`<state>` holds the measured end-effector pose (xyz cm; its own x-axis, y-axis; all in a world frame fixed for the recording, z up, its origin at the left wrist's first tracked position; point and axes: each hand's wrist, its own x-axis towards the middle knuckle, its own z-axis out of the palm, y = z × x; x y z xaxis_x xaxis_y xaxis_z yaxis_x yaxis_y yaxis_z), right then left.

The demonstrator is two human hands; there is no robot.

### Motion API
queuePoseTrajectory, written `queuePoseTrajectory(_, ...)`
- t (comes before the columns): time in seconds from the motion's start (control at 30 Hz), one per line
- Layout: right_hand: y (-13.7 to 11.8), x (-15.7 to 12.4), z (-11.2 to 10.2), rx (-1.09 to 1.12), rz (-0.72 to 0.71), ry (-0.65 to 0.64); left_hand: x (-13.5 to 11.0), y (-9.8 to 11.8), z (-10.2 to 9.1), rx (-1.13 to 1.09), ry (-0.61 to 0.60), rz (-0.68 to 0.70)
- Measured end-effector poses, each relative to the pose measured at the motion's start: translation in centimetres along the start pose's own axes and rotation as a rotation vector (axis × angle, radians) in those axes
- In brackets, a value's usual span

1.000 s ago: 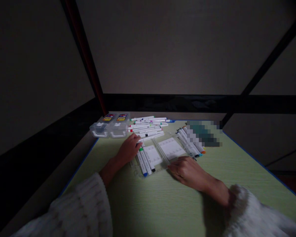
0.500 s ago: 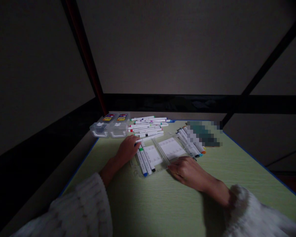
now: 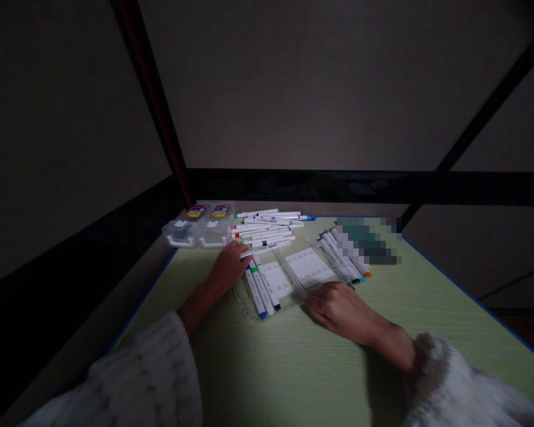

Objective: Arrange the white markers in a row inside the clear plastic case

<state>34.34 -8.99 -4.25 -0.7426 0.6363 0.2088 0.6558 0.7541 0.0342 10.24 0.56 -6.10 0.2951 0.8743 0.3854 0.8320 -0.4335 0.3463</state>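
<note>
My left hand (image 3: 229, 268) is curled around a white marker (image 3: 248, 254), at the left rim of an open clear plastic case (image 3: 293, 274). A few markers (image 3: 258, 287) lie side by side in the case's left half. My right hand (image 3: 340, 308) rests with bent fingers on the case's near right edge. A pile of loose white markers (image 3: 267, 228) lies just beyond my left hand. Both arms wear white knitted sleeves.
Two closed clear cases (image 3: 200, 228) with coloured labels stand at the back left of the green mat (image 3: 293, 367). Another row of markers (image 3: 345, 258) lies to the right of the open case, beside a blurred dark patch. Dark rails border the table.
My left hand has drawn the white marker from the pile towards the case's left half. My right hand has stayed in place.
</note>
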Motion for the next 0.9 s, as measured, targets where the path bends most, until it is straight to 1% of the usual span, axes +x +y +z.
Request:
queuePoseTrajectory(0.4,-0.01,-0.13,-0.08,0.004,0.004,0.018,0.06,-0.27,-0.22,0.009,-0.051,-0.008)
queuePoseTrajectory(0.7,0.04,-0.06,0.11,0.017,-0.014,0.057,0.04,-0.22,-0.52,-0.007,-0.027,-0.005)
queuePoseTrajectory(0.9,0.04,-0.12,0.05,0.005,-0.008,0.044,0.05,0.0,-0.72,-0.025,-0.03,-0.033)
